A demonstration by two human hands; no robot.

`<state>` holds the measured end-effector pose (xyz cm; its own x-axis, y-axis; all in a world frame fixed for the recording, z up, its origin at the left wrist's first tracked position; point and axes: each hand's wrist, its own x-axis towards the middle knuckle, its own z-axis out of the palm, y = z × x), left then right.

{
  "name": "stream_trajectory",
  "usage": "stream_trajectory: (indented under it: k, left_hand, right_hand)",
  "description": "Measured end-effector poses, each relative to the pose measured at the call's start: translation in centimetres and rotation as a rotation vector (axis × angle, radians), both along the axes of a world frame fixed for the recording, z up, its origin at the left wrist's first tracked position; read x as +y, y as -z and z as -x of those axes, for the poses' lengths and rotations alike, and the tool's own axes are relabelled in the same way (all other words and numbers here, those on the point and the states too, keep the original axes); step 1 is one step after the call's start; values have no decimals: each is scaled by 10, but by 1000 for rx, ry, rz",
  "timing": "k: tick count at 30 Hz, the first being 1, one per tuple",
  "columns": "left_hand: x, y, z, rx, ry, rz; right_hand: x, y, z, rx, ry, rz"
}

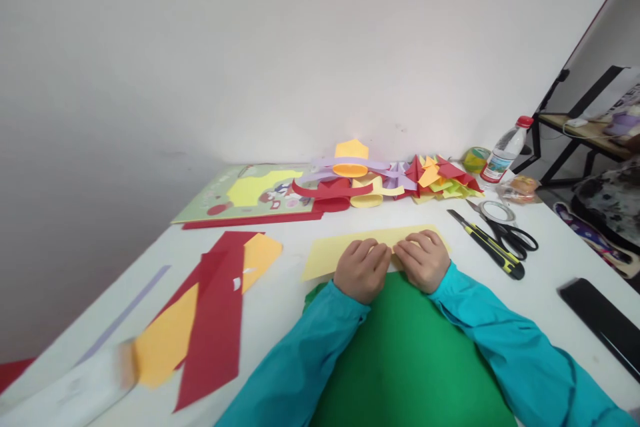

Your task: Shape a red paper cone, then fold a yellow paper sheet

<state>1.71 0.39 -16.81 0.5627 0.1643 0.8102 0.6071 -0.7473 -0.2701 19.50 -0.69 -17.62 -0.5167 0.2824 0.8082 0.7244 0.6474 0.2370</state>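
Observation:
A pale yellow sheet of paper point(330, 255) lies on the white table in front of me. My left hand point(363, 269) pinches its near edge, fingers curled. Right beside it, my right hand point(423, 260) is closed on the same edge, so the two hands almost meet at the middle of the sheet. The fingertips hide the exact grip and any fold there. To the right of my right hand lie a yellow-and-black utility knife point(493, 250) and black-handled scissors point(513, 237).
Red paper strips point(215, 327) and orange paper pieces point(167, 340) lie at left, near a blurred white object point(75, 387). Paper crafts point(350, 187) and a green board point(200, 203) stand along the wall. A bottle point(505, 150), tape roll point(497, 211) and black phone-like object point(603, 320) are at right.

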Motion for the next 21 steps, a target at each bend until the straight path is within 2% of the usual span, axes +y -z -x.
stream_trajectory:
  k: [7,11,21]
  left_hand:
    - [10,-5,20,24,-43,-23]
    - [20,-4,35,0,-110,-66]
    - [44,15,76,17,-291,-10]
  right_hand:
    - [6,1,-17,4,57,8]
    - [11,2,-25,31,111,-9]
    - [17,3,-36,86,177,-12]
